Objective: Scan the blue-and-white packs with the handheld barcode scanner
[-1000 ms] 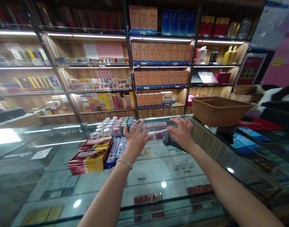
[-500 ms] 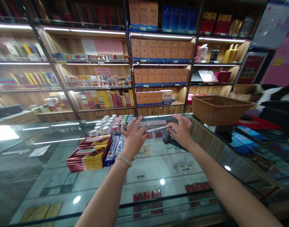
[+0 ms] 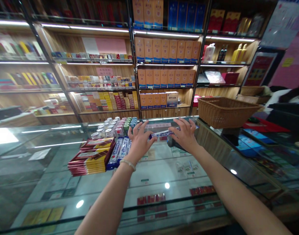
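My left hand and my right hand hold a narrow blue-and-white wrapped candy stick level between them above the glass counter. The left thumb and finger grip its left end, and the right fingers pinch it toward the right, covering part of it. The other fingers of both hands are raised. Beside my left wrist lie similar blue-and-white candy packs. Left of those is a stack of red-and-yellow chocolate bars. A dark rounded object sits partly hidden behind my right hand.
Small capped containers stand in rows at the counter's back. A wicker basket sits at the right, near blue flat packs. Goods lie under the glass counter top. Shelves of orange boxes line the wall.
The candy stick has turned so its blue printed side shows more. My right hand has shifted slightly left along it; the left hand stays nearly in place.
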### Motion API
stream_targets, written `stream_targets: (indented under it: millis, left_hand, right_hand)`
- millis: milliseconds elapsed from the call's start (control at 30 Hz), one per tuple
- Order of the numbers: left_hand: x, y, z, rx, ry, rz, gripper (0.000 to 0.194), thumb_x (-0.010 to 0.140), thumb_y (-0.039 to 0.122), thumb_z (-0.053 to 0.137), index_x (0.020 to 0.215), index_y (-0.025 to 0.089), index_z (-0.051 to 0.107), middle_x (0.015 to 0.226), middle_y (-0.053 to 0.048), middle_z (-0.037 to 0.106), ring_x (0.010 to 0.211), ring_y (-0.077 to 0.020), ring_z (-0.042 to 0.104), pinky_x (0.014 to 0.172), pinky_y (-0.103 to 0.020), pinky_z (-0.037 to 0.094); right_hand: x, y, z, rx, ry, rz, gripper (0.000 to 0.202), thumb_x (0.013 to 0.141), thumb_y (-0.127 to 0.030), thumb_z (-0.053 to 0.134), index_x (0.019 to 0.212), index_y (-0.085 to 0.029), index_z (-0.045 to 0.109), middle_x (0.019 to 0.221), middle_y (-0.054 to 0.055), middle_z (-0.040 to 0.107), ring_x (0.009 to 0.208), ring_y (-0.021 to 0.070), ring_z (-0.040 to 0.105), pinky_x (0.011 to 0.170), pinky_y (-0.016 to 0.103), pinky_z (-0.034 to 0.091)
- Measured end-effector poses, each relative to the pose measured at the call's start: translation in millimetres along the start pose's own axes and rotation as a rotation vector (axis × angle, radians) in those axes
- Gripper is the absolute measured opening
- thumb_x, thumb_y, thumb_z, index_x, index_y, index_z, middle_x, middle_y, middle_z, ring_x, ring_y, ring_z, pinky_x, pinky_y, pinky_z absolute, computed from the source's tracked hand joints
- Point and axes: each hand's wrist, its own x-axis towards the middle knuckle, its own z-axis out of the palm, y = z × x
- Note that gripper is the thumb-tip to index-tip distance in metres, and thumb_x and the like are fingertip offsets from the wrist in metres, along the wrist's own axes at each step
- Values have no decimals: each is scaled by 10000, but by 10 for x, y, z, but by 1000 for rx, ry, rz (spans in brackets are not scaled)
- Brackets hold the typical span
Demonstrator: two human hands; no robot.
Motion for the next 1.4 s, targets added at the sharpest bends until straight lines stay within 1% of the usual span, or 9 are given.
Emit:
stream_targets:
  millis: [100, 200, 333, 500, 700, 967, 1100, 1267, 1400]
  left_hand:
    - [-11, 3, -19, 45, 32, 18, 310, 872, 427, 755, 1156, 310, 714, 1612, -90, 488, 1475, -371, 395, 1227, -694, 132]
    - [-31, 12, -42, 116, 60, 76, 385, 831, 432, 798, 1178, 304, 690, 1619, -107, 477, 1482, -369, 400, 1245, -672, 80]
    - [-53, 24, -35, 149, 94, 89, 312, 835, 407, 791, 1112, 299, 695, 1610, -108, 490, 1479, -364, 415, 1255, -649, 54]
    - [-52, 23, 2, 143, 150, 96, 208, 848, 368, 769, 1032, 295, 707, 1595, -85, 513, 1460, -358, 441, 1255, -642, 37]
    - [-26, -1, -30, 164, 234, 67, 178, 888, 406, 734, 1041, 316, 725, 1576, -66, 539, 1454, -354, 439, 1244, -640, 13]
    - [-20, -41, -63, 181, 240, 35, 187, 884, 438, 741, 1032, 324, 730, 1578, -58, 536, 1463, -352, 420, 1240, -638, 31]
    - [-21, -56, -75, 203, 251, 23, 198, 893, 442, 732, 1051, 324, 727, 1580, -70, 532, 1452, -355, 433, 1232, -655, 49]
    - [-23, -62, -81, 218, 268, 21, 189, 890, 423, 739, 1047, 318, 728, 1562, -85, 552, 1442, -359, 447, 1219, -666, 81]
    - [-38, -45, -82, 234, 260, 17, 187, 888, 413, 739, 1050, 320, 730, 1563, -89, 550, 1446, -362, 446, 1218, -672, 77]
  right_hand:
    - [5, 15, -22, -6, -23, 40, 186, 916, -374, 713, 1092, -321, 736, 1400, 80, 597, 1389, 297, 420, 1208, 530, 124]
    - [7, 23, -30, -22, -13, 61, 185, 927, -393, 703, 1089, -312, 743, 1387, 90, 606, 1373, 306, 443, 1200, 529, 138]
    - [1, 30, -12, -19, 10, 60, 188, 942, -420, 687, 1086, -312, 742, 1386, 90, 602, 1372, 298, 446, 1201, 525, 141]
    - [-6, 40, -1, 14, -36, 83, 220, 942, -431, 682, 1122, -318, 738, 1425, 89, 578, 1388, 295, 427, 1212, 531, 130]
    - [-12, 135, -7, 33, -35, 129, 307, 925, -460, 703, 1193, -312, 724, 1441, 113, 560, 1397, 315, 422, 1198, 542, 141]
    - [-18, 291, -20, 60, -27, 187, 318, 916, -472, 709, 1188, -307, 721, 1459, 116, 529, 1404, 329, 400, 1184, 553, 162]
    - [-18, 282, 42, 159, -58, 271, 451, 898, -557, 696, 1259, -286, 686, 1468, 136, 508, 1399, 346, 394, 1167, 563, 213]
    - [-37, 245, 256, 289, -14, 502, 347, 947, -567, 603, 1036, -261, 738, 1403, 130, 548, 1343, 341, 437, 1065, 570, 338]
    - [-66, 259, 372, 328, -10, 565, 328, 983, -498, 561, 867, -241, 730, 1351, 119, 603, 1293, 327, 457, 1015, 554, 368]
